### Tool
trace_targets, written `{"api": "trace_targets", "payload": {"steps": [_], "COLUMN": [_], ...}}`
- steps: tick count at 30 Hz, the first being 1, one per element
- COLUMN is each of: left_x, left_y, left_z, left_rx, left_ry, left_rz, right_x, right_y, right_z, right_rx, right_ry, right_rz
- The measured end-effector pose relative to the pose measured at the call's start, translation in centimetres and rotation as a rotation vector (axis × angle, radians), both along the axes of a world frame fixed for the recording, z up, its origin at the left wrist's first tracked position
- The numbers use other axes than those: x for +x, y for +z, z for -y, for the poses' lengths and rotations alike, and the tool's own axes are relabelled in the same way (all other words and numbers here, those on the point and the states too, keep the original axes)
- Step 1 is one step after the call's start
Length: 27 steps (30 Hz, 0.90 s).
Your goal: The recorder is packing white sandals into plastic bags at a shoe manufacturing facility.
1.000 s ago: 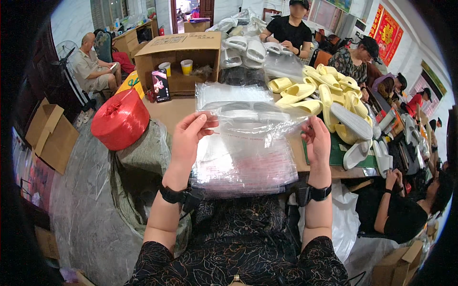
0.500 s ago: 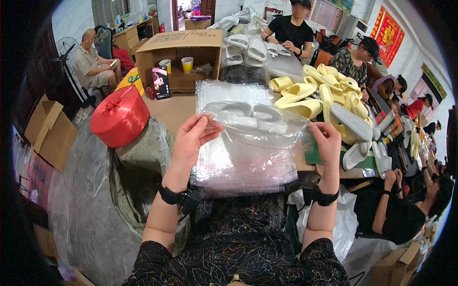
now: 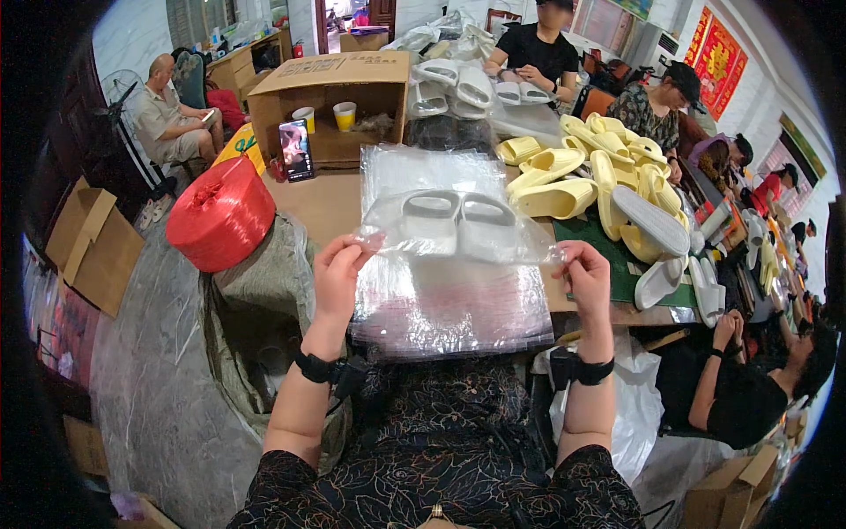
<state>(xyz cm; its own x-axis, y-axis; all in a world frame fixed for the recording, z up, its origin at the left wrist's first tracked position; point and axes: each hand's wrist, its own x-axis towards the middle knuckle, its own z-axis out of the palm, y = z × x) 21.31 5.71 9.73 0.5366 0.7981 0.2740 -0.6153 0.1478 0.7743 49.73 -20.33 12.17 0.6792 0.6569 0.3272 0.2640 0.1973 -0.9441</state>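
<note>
A clear plastic bag (image 3: 458, 231) with a pair of white slippers (image 3: 456, 220) inside lies flat before me, on top of a stack of clear plastic bags (image 3: 445, 300). My left hand (image 3: 337, 275) pinches the bag's near left corner. My right hand (image 3: 583, 275) pinches its near right corner. The bag's near edge is stretched straight between both hands.
Yellow slippers (image 3: 564, 181) and white ones (image 3: 656, 247) pile up on the table's right. A red twine spool (image 3: 220, 213) sits left, an open cardboard box (image 3: 330, 97) with cups and a phone behind. Several people sit around the table's right side and far end.
The bag with the slippers has come down from an upright hold to lie flat on the stack. Both hands have moved to its near corners and pulled the edge taut.
</note>
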Motion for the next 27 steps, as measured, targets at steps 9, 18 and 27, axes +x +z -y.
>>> {"api": "trace_targets", "payload": {"steps": [9,18,27], "left_x": [-1.3,-0.3,0.9], "left_y": [-6.0,-6.0,-5.4], "left_z": [0.8,2.7,3.3], "left_rx": [-0.125,-0.415,-0.411], "left_ry": [0.06,0.009,0.155], "left_rz": [-0.01,0.15,-0.157], "right_x": [-5.3,-11.1,-10.3], "right_y": [-8.4,-6.1,-6.9], "right_z": [0.8,0.0,-0.9], "right_rx": [0.11,-0.647,-0.582], "right_ry": [-0.103,0.496,0.534], "right_rz": [-0.433,-0.061,-0.395]}}
